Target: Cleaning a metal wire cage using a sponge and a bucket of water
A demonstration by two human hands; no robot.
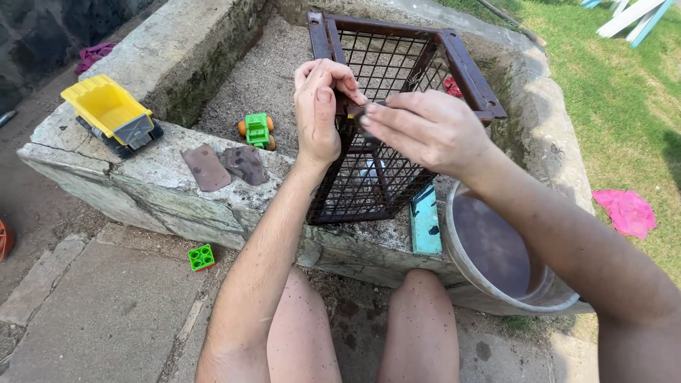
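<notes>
A rusty metal-framed wire cage stands tilted on the concrete wall of a sandbox. My left hand grips the cage's near top corner with its thumb up. My right hand meets it from the right, its fingertips pinching a small dark piece at the same corner. Both hands are dusty with sand. My bare knees show at the bottom of the view.
On the concrete wall lie two flat brown pieces, a yellow toy dump truck and a teal block. A green toy car sits in the sand. A bucket of muddy water stands right; a green brick lies on paving.
</notes>
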